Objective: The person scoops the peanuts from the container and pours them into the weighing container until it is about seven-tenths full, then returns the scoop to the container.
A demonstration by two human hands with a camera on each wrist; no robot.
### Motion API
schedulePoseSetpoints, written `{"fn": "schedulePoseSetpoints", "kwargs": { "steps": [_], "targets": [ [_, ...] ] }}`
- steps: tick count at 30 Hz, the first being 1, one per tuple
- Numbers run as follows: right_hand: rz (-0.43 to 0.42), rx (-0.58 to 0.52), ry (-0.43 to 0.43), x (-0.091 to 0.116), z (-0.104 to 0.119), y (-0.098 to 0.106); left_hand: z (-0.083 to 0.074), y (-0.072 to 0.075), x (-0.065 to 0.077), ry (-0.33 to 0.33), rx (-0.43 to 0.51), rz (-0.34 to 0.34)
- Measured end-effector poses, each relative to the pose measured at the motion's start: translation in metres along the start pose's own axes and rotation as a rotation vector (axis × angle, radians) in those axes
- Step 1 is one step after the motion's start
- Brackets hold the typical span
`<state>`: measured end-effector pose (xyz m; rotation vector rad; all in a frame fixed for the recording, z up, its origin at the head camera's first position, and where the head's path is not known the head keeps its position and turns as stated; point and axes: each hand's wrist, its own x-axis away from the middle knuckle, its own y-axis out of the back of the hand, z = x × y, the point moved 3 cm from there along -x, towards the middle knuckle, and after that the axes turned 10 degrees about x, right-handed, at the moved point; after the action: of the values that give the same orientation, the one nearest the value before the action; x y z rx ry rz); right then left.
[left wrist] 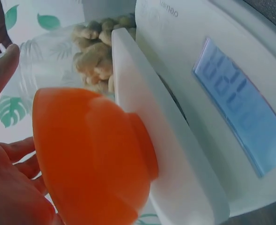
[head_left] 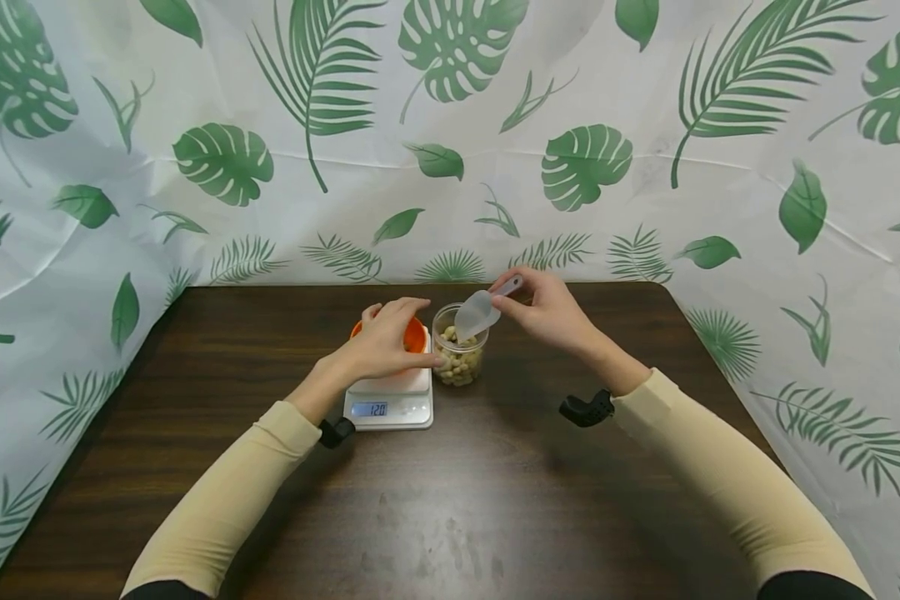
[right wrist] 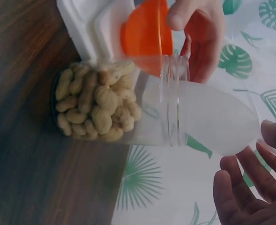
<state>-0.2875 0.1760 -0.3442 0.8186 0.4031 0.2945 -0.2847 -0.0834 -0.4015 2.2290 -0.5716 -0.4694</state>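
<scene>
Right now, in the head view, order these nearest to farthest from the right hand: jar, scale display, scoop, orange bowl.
1. Scoop, pinched in the right hand.
2. Jar, left of the hand.
3. Orange bowl, left of the jar.
4. Scale display, on the bowl's near side.

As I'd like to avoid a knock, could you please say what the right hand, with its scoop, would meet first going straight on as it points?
The right hand, translucent scoop first, would probably meet the unshelled peanuts in the clear jar; how near they are is hard to judge.

Glossy plastic bowl [left wrist: 88, 154], matt plastic scoop [right wrist: 217, 117]
</scene>
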Motion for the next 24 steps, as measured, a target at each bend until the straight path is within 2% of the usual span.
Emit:
{"fn": "schedulePoseSetpoints", "kwargs": {
  "steps": [7, 13, 24],
  "targets": [
    [0.010, 0.096, 0.065, -0.001, 0.015, -0.003, -0.002, -0.006, -0.006, 0.017, 0.005, 0.028],
    [-0.016, 0.182, 0.125, -0.003, 0.021, -0.007, -0.002, -0.008, -0.011, 0.013, 0.027, 0.031],
    [-0.029, 0.312, 0.213, -0.005, 0.030, -0.012, -0.004, -0.012, -0.019, 0.020, 0.007, 0.049]
  ]
}}
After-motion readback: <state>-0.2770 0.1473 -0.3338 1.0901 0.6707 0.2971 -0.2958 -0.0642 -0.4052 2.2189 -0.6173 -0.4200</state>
